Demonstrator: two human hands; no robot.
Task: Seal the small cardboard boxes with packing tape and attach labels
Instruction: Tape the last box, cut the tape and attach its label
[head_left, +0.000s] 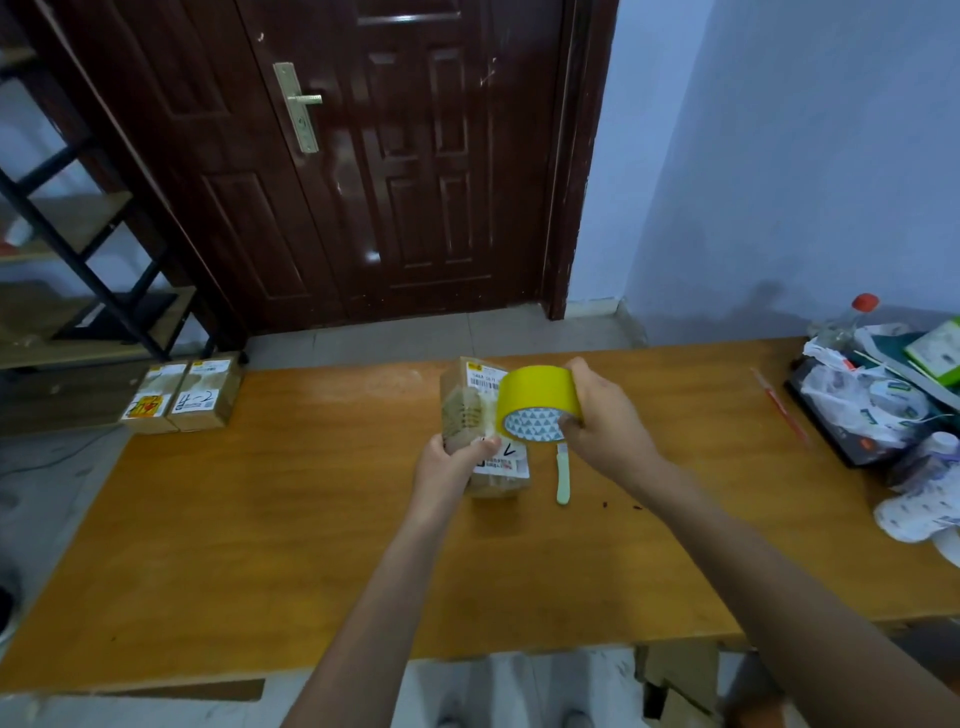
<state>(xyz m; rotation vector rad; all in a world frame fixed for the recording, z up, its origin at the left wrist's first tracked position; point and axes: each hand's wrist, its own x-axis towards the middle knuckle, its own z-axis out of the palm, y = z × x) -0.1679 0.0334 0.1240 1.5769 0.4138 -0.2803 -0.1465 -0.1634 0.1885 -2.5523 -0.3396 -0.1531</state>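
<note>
A small cardboard box (467, 410) with white labels lies on the wooden table (260, 519) near its middle. My left hand (449, 467) grips the box's near end, thumb on a white label. My right hand (605, 415) holds a yellow roll of packing tape (537, 397) just above the box's right side, fingers curled round the roll. A pale green cutter (563, 475) lies on the table just right of the box, below the roll.
Two labelled cardboard boxes (182, 395) stand side by side at the table's far left corner. Plastic bags, a bottle and packets (883, 395) crowd the right end. A red pen (782, 408) lies near them. A dark door and a shelf stand behind.
</note>
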